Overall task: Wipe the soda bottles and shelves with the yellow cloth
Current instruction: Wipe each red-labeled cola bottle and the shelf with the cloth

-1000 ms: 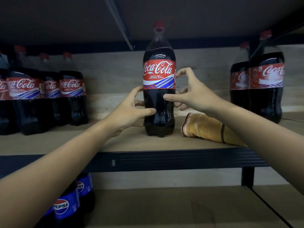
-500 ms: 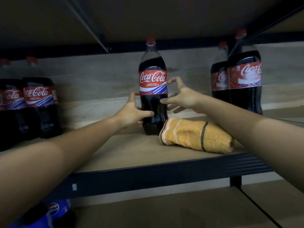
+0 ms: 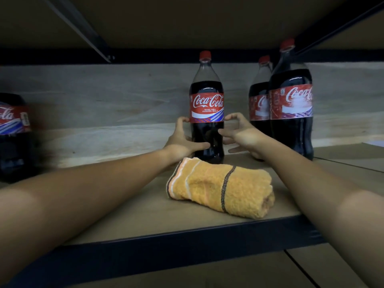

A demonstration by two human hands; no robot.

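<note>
A: What is being handled at this moment?

B: A Coca-Cola bottle (image 3: 207, 113) is stood upright toward the back of the shelf (image 3: 128, 213). The left hand (image 3: 182, 140) is laid against its left side, thumb across the dark lower front, fingers curved behind. The right hand (image 3: 239, 134) is held just beside the right flank with fingers spread apart; whether the bottle is actually touched there cannot be told.

A: And the yellow cloth?

B: The yellow cloth (image 3: 220, 188) is left rolled on the shelf in front of the bottle, near the front edge, and is gripped by neither hand. It looks as though the bottle is being positioned, not wiped.

A: How is this step best done?

B: The base should be kept flat and the bottle steadied low, since a tall full bottle is easily tipped if pushed high up. Room should be left from the two neighbouring bottles (image 3: 291, 113) on the right. The cloth is then best taken up for the next bottle or the bare board.

A: What of the surroundings?

B: A tan board shelf is seen, edged by a dark metal rail (image 3: 166, 252), with a pale wood-grain back wall (image 3: 114, 104). Another bottle (image 3: 12, 134) is blurred at the far left. An upper shelf is hung close overhead, and the light is dim.
</note>
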